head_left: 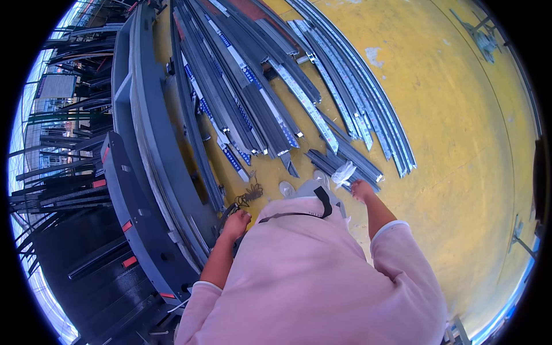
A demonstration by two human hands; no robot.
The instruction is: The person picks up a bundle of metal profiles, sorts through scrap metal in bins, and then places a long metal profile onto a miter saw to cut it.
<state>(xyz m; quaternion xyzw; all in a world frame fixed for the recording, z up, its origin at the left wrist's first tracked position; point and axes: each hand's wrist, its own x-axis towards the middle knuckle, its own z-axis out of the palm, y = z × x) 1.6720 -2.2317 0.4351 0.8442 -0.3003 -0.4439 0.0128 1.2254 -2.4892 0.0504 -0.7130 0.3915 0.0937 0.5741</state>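
My left hand (237, 222) hangs at my left side with its fingers curled in. Close beside it are a black object (228, 211) and a tangle of thin dark cord (250, 194) on the floor; whether the hand touches the black object I cannot tell. Low at my right side, my right hand (361, 191) also has curled fingers, and what they hold, if anything, is hidden. Just past it a crumpled clear plastic bag (344, 173) appears over a short bundle of dark grey profiles (328, 167). Contact between hand and bag cannot be made out.
Long dark metal profiles (253, 109), some with blue-and-white film, lie on the yellow floor (454, 138) ahead of my feet. Silvery strips (368, 103) lie to their right. Along my left runs a long grey machine frame (141, 190), with racks of dark bars (80, 115) beyond it.
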